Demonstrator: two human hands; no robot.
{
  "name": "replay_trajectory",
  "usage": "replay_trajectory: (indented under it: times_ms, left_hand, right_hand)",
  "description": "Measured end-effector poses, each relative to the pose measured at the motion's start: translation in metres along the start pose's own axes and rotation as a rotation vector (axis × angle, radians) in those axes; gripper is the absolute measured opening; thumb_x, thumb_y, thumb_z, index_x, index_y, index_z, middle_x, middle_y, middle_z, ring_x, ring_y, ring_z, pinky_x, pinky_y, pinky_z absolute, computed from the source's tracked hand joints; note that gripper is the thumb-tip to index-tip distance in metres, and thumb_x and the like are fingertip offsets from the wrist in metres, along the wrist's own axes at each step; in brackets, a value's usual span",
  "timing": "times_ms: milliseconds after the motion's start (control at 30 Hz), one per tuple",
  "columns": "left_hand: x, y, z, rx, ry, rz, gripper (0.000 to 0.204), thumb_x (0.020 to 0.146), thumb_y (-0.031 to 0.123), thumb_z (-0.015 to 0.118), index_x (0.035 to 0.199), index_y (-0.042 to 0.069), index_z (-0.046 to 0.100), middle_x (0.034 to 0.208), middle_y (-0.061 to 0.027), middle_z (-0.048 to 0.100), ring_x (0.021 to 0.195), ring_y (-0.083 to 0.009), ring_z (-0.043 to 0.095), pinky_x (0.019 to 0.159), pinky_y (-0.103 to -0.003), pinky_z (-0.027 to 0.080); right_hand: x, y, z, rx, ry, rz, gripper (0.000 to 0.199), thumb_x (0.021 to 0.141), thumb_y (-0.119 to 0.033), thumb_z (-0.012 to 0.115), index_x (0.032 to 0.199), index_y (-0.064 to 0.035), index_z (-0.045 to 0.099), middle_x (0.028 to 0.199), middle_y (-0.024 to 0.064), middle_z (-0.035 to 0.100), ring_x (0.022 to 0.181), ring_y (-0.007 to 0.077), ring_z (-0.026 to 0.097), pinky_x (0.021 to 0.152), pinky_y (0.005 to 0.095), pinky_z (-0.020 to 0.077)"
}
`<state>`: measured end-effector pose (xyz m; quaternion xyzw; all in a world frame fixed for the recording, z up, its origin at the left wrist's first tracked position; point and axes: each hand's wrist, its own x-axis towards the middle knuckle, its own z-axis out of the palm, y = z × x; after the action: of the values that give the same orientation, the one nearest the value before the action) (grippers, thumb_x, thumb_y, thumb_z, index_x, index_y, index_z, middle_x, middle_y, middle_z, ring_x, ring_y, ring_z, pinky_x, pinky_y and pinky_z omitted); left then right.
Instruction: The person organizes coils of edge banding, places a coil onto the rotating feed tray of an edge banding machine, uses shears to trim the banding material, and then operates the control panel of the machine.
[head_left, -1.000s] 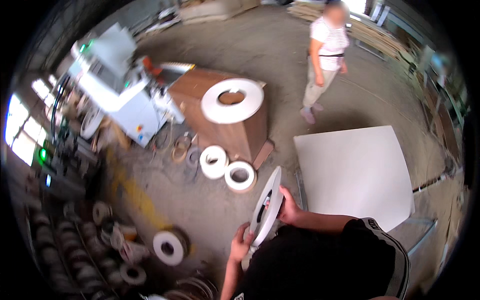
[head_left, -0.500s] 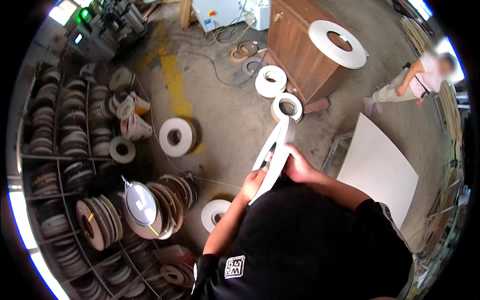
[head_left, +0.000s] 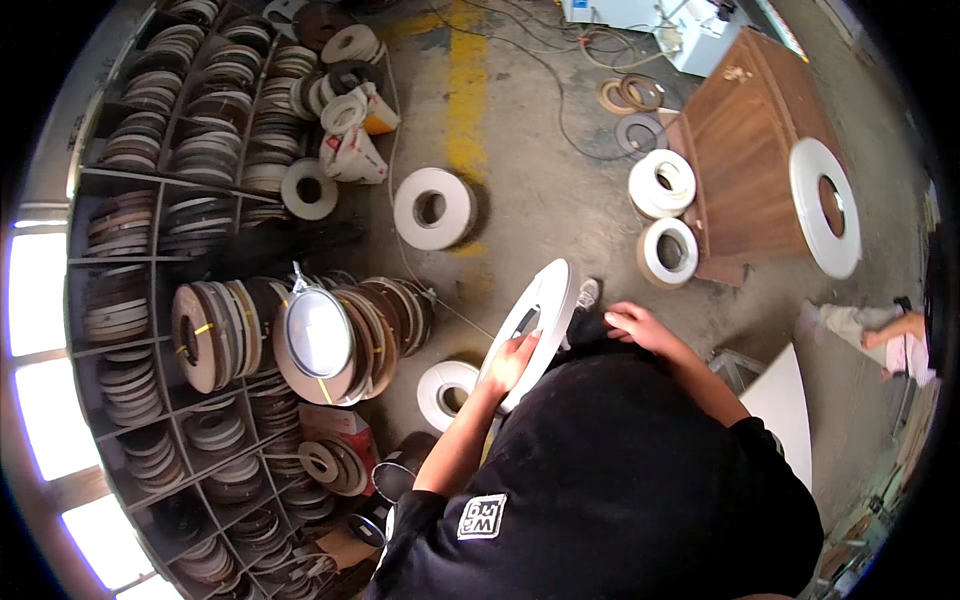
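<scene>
The person wears a loose black shirt (head_left: 640,480) with short sleeves that leave both forearms bare. A square white patch (head_left: 482,517) with dark lettering and a dark border sits near the left sleeve (head_left: 415,515), whose outer edge shows a sliver of white. The left hand (head_left: 512,362) and right hand (head_left: 637,326) are bare. A pale shoe (head_left: 588,293) shows below dark trousers (head_left: 584,326).

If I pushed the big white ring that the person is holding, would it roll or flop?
The white ring would probably roll on edge, since it's round. It seems fairly stiff: only the left hand grips it, without visible sagging. It might tip easily, because it looks thin for its width.
</scene>
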<state>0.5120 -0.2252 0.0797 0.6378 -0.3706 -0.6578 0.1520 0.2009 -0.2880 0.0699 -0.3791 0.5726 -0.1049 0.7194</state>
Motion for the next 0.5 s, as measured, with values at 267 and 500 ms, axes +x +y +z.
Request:
replay_trajectory:
  times_ms: [267,500]
  left_hand:
    - [0.045,0.060,-0.134,0.086,0.239,-0.103,0.060,0.102,0.049,0.051,0.108,-0.008,0.071,0.087,-0.0094,0.070,0.081,-0.0150,0.060,0.077,-0.032,0.049]
    - [0.134,0.105,-0.256,0.545,0.535,-0.038,0.059,0.099,0.058,0.043,0.101,0.005,0.069,0.102,-0.0277,0.069,0.103,-0.0472,0.064,0.091,-0.053,0.048]
  right_hand:
    - [0.107,0.025,-0.093,-0.355,0.198,-0.117,0.053,0.091,-0.044,0.071,0.118,0.0016,0.065,0.099,0.0108,0.072,0.084,0.0187,0.069,0.078,0.0339,0.0541]
    - [0.111,-0.017,-0.126,-0.023,0.478,0.227,0.046,0.095,-0.043,0.064,0.121,-0.0056,0.063,0.103,0.0062,0.070,0.083,0.0189,0.068,0.069,0.0345,0.0518]
